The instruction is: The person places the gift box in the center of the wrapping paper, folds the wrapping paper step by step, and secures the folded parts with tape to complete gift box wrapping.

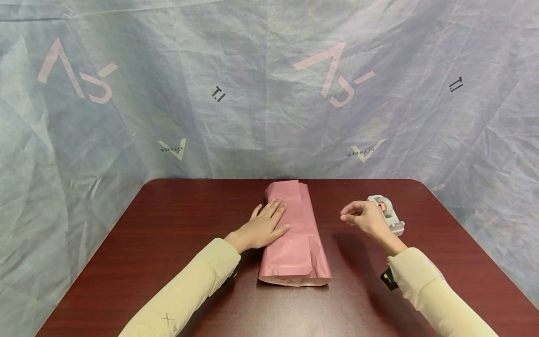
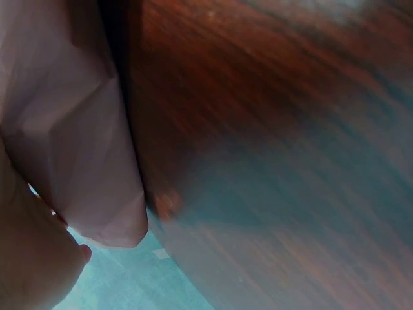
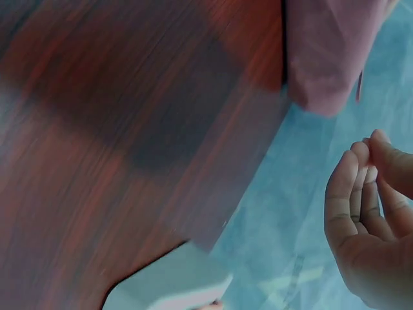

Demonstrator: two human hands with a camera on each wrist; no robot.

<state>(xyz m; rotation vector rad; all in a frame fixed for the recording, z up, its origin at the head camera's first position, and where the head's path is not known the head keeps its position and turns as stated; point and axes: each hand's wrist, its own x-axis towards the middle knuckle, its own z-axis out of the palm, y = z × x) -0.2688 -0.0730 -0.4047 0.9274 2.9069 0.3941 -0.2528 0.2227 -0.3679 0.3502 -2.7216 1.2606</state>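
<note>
A long parcel wrapped in pink paper [image 1: 294, 252] lies lengthwise on the table, its near end unsealed and a paper flap running along its top. My left hand [image 1: 261, 227] rests on the parcel's left side with its fingers spread and straight. To the right of it, my right hand [image 1: 364, 217] hovers above the table, thumb and index fingertips together and the other fingers bent. In the right wrist view no thing can be made out between those fingertips. Just behind the right hand stands a white tape dispenser [image 1: 396, 226], partly hidden by it, with a roll of tape.
The dark red wooden table [image 1: 177, 220] has rounded far corners. Grey printed fabric [image 1: 244, 140] hangs behind it and along both sides. The dispenser's pale body [image 3: 174, 281] also shows low in the right wrist view, by the table's edge.
</note>
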